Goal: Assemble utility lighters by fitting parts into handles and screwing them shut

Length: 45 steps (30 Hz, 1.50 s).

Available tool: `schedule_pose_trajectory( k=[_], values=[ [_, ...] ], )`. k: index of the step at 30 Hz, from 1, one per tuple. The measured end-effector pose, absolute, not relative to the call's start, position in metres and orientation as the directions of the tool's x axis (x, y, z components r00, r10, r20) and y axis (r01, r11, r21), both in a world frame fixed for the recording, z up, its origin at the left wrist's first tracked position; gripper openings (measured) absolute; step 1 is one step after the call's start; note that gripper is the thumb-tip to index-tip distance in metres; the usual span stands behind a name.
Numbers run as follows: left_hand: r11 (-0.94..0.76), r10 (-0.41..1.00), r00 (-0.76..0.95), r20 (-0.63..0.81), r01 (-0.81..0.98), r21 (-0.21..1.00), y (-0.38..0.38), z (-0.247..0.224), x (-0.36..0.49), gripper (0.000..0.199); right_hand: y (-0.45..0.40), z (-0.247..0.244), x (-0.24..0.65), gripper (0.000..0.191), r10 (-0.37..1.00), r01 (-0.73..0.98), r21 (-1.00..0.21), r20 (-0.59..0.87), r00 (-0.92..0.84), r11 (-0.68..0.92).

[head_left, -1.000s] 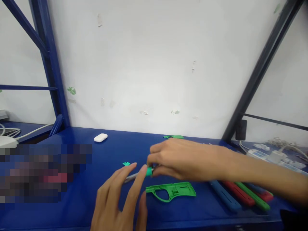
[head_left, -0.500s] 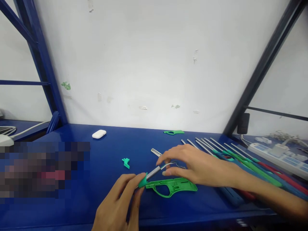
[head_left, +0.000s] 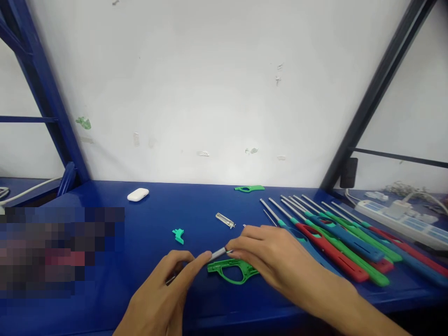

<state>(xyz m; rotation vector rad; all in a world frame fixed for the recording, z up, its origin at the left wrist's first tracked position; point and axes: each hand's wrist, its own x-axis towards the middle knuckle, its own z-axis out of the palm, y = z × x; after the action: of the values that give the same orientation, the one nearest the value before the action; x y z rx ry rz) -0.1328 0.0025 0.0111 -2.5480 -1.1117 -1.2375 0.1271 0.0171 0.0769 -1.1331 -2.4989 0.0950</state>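
Observation:
My left hand is closed around a lighter's metal tube, whose bare end sticks out to the right past my thumb and finger. At that end my right hand pinches a thin wire, mostly hidden by the fingertips. Just below lies an open green lighter handle half, hollow side up, its right part covered by my right hand. A clear fuel tank rests on the table behind my hands. To its left lies a small teal trigger piece.
Several long lighters in red, blue and green lie in a row on the right. Another green handle half is near the wall. A white case sits back left. Beyond the right post is a power strip.
My right hand has come down and closed in on the tube's end. The teal collar at my left fingers is now out of sight, and the clear tank is fully uncovered.

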Motion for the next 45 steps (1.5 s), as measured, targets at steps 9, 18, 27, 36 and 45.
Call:
schedule_pose_trajectory(
  k=[9,18,27,36,45],
  values=[
    [-0.686,0.584,0.388,0.713,0.706,0.178,0.011,-0.008,-0.136,0.030,0.017,0.071,0.115,0.030,0.758,0.726,-0.216,0.171,-0.630,0.652],
    [-0.695,0.483,0.463,0.743,0.719,0.003,0.020,-0.009,-0.135,0.032,0.021,0.058,0.115,0.042,0.752,0.741,-0.130,0.130,-0.646,0.659],
    [-0.632,0.687,0.387,0.614,0.736,0.244,0.015,-0.019,-0.142,0.029,0.022,0.049,0.113,0.042,0.733,0.734,-0.055,0.141,-0.665,0.677],
    [-0.660,0.635,0.397,0.663,0.725,0.197,0.011,-0.010,-0.137,0.035,0.023,0.050,0.113,0.044,0.729,0.730,-0.053,0.132,-0.671,0.681],
    [-0.655,0.625,0.380,0.682,0.731,0.193,0.008,-0.003,-0.136,0.039,0.023,0.045,0.115,0.045,0.725,0.728,-0.033,0.132,-0.676,0.685]
  ],
)
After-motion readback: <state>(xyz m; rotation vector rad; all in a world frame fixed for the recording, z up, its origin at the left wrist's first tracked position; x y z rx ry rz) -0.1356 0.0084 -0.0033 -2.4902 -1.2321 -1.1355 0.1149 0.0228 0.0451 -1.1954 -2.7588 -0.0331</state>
